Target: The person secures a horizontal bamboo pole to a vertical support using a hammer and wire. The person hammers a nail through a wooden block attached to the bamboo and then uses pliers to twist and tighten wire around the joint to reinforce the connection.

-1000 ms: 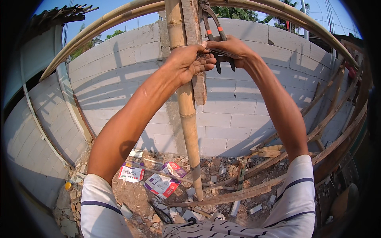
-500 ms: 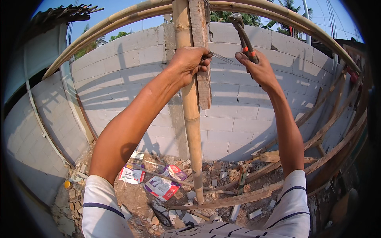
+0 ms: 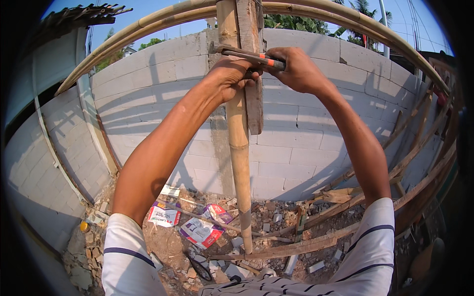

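My right hand (image 3: 298,70) is wrapped round a pair of pincers (image 3: 247,55) with orange bands on the dark handles. The tool lies nearly level across the upright bamboo pole (image 3: 239,148), its head pointing left, just above my left hand (image 3: 228,79). My left hand is closed against the pole, fingers curled at its right side. Half a second ago thin wire stuck out from these fingers; now the wire is hidden by the hands and tool. A rough wooden plank (image 3: 255,111) stands upright along the pole's right side.
Curved bamboo poles (image 3: 173,20) cross overhead. Behind stands a grey block wall (image 3: 301,123). Rubble, torn printed bags (image 3: 205,232) and a long timber (image 3: 296,248) lie on the ground. Several slanting timbers (image 3: 395,172) lean at right.
My right hand has swung left with the pincers, turning them from upright to nearly level over my left hand. My left hand has stayed at the pole.
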`<state>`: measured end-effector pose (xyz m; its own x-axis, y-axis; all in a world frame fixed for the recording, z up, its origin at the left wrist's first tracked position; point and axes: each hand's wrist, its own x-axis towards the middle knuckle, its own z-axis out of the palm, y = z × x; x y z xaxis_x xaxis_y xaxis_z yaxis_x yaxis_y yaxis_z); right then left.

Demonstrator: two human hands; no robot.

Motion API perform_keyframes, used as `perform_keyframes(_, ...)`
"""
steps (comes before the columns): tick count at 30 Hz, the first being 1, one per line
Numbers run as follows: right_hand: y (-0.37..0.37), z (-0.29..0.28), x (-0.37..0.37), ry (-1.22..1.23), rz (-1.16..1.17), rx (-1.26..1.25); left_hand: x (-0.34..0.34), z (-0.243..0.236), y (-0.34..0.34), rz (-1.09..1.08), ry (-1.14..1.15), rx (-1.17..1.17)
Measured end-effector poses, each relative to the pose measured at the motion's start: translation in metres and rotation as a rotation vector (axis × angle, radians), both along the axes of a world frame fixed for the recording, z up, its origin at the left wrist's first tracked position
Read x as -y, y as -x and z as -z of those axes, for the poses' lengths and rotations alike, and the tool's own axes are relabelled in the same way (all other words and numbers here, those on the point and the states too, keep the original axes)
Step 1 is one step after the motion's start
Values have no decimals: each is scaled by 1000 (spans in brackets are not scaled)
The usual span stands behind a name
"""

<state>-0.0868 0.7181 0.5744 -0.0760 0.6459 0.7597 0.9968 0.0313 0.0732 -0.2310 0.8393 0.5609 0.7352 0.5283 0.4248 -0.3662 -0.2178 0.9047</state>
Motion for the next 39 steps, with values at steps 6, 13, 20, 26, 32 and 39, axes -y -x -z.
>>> perform_keyframes(6, -13, -2, -4, -39, -99, -73, -12, -3, 12, -120, -355, -70)
perform_keyframes(13, -17, 8, -3, -80, -157, -100, -1, -9, 15, -790, -1813, -202)
perform_keyframes(20, -34, 18, -15, -94, -200, -168, -13, -14, 24, -813, -2084, -242)
perform_keyframes(26, -53, 27, -32, -139, -298, -179, -16, -33, 29, -677, -1733, -416)
perform_keyframes(32, -38, 56, -39, -274, -318, -287, -33, -61, 26, -559, -1939, -300)
perform_keyframes(39, 8, 76, -37, -503, -88, 150, -45, -114, 2, -334, -2240, -278)
